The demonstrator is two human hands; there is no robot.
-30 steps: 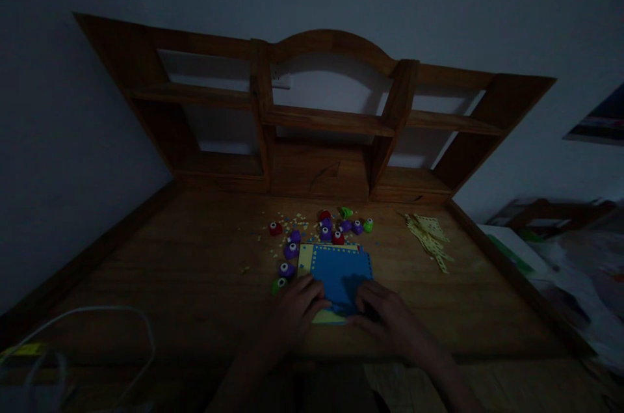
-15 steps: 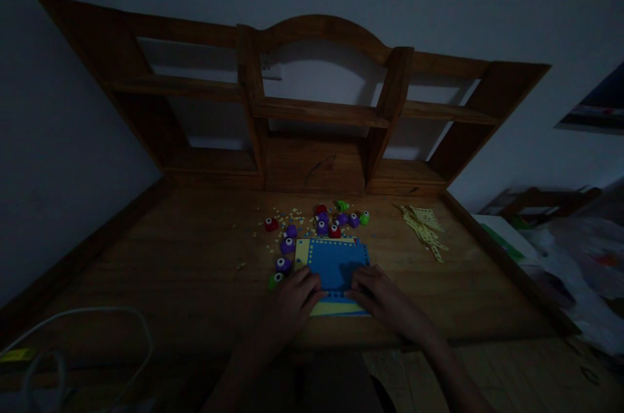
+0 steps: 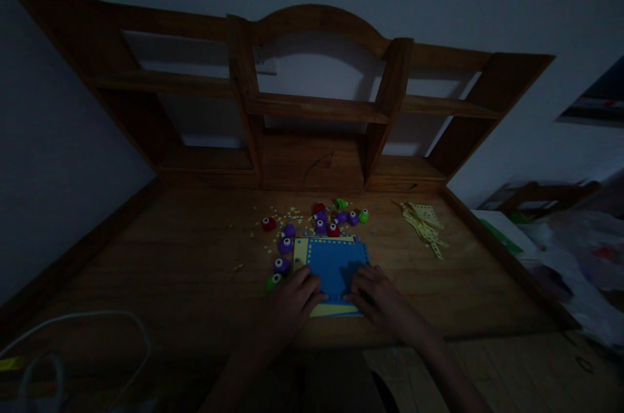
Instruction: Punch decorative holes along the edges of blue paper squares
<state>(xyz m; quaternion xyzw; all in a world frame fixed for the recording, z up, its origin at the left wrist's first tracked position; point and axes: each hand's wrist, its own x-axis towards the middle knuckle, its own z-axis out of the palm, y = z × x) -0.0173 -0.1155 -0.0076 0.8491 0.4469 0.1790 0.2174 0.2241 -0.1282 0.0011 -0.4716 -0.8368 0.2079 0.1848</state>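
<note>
A blue sheet (image 3: 334, 266) with punched holes along its edges lies on a stack with a yellow sheet (image 3: 301, 250) and more blue below it. My left hand (image 3: 296, 293) is at the sheet's near left corner, thumb and fingers closed on its near edge. At the near right corner, my right hand (image 3: 373, 293) grips the same edge, thumb pointing inward. Purple craft punches (image 3: 281, 265), a green punch (image 3: 274, 280) and red punches (image 3: 268, 224) with round white tops stand left of and behind the stack. The sheet's edge under my fingers is partly hidden.
Small yellow and blue punched bits (image 3: 292, 213) are scattered behind the stack. Perforated yellow scraps (image 3: 424, 224) lie at the right. A wooden shelf unit (image 3: 316, 107) rises at the desk's back. A white cable (image 3: 97, 314) curves at the lower left.
The blue sheet's near edge, which showed a row of holes between my thumbs, now looks flatter, with the holes less visible. Both hands stay in nearly the same place; the view has shifted slightly.
</note>
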